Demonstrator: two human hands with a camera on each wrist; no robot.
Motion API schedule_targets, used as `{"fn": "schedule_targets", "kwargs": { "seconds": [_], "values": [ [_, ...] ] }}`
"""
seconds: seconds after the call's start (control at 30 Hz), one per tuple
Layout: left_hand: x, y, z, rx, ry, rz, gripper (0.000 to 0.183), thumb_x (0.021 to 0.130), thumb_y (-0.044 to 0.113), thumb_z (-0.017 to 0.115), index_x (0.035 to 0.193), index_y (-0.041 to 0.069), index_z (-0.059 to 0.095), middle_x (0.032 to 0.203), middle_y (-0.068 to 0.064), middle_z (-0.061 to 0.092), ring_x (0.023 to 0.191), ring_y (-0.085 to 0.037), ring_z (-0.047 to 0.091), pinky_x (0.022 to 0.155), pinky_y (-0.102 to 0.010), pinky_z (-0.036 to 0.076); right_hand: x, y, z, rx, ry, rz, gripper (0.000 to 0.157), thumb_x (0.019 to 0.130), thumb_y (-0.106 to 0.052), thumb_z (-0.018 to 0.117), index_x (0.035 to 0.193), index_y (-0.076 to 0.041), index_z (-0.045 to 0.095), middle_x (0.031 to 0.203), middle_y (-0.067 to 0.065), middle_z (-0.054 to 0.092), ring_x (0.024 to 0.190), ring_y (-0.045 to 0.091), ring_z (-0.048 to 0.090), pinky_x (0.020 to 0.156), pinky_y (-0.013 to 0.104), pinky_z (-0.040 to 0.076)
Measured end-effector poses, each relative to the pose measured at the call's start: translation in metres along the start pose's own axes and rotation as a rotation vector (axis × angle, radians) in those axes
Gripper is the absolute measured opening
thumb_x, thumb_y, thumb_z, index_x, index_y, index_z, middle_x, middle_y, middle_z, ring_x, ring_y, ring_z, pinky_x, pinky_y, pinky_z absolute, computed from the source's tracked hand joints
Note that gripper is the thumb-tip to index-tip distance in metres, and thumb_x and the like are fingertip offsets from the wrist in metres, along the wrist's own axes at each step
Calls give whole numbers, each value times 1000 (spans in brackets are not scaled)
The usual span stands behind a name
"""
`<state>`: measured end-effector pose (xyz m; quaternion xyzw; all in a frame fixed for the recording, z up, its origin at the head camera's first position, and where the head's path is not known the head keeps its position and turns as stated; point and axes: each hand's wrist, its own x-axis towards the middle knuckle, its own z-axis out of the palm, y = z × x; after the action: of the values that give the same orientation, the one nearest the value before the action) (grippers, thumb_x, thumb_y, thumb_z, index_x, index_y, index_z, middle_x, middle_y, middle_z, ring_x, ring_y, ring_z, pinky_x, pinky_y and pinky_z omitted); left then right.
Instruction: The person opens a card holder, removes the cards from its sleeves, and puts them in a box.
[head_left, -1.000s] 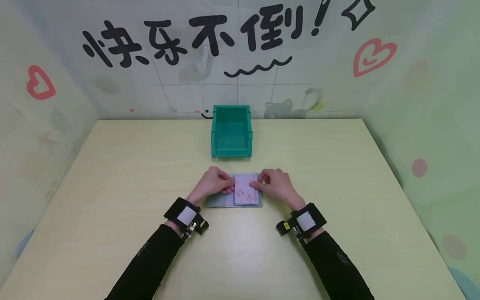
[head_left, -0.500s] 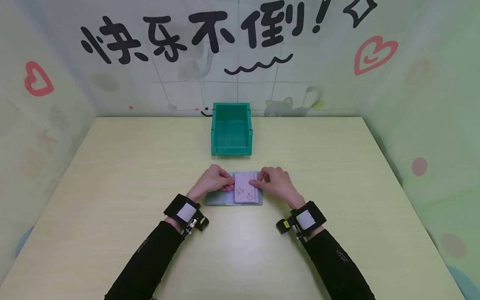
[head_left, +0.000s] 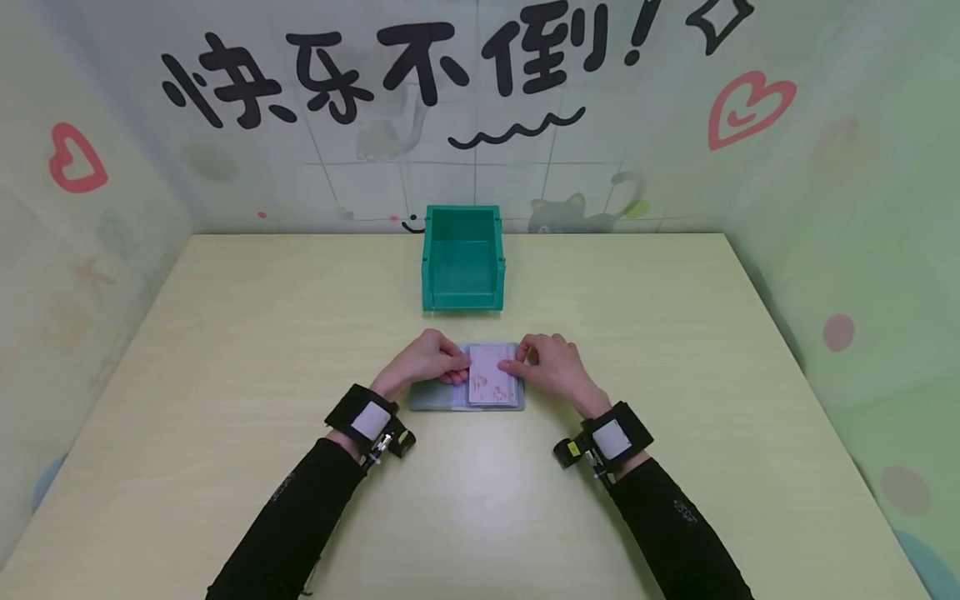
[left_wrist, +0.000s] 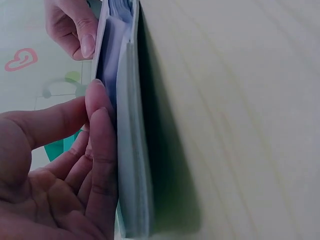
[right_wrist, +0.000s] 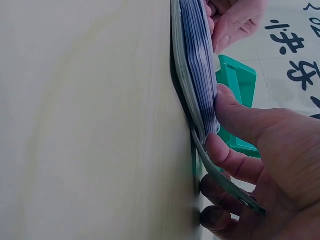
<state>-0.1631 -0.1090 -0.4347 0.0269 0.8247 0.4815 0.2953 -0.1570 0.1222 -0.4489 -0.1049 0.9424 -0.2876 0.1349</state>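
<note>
A card holder with a grey-green cover lies unfolded on the table, its stack of clear sleeves on the right half. On top is a pale pink card with a small floral print. My left hand pinches the card's left edge between thumb and fingertips, beside the sleeve opening seen in the left wrist view. From the other side my right hand holds the holder's right edge, thumb on top and index finger low at the edge. A strap with a snap hangs out past that hand's fingers.
Behind the card holder a green plastic bin stands at the table's back edge, its open side facing me. The pale wood table is enclosed by printed fabric walls at the back and both sides.
The head view has tipped slightly, so the scene sits a little higher. My left wrist has shifted slightly left and up; both hands keep their holds.
</note>
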Motion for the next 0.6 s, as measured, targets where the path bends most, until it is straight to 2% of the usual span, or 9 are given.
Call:
{"fn": "schedule_targets", "kwargs": {
  "seconds": [0.13,0.4,0.6],
  "values": [
    [0,1,1,16,6,-3,22,98,13,63,99,-6,74,75,-3,69,64,-9,61,62,-19,51,0,0,1,-15,1,0,32,90,-42,73,87,-13,62,68,1,46,77,21,48,76,34,27],
    [-4,6,4,61,41,-53,20,99,14,62,98,-3,73,73,-2,65,64,-11,58,59,-19,47,1,1,2,-38,4,-4,31,91,-42,73,87,-13,62,69,1,46,80,22,47,79,37,28],
    [-2,6,3,60,31,-35,20,99,11,61,96,-5,72,72,-2,65,62,-10,58,59,-19,48,1,1,3,-40,9,-4,31,91,-41,73,87,-13,62,70,2,46,82,22,47,79,37,28]
  ]
}}
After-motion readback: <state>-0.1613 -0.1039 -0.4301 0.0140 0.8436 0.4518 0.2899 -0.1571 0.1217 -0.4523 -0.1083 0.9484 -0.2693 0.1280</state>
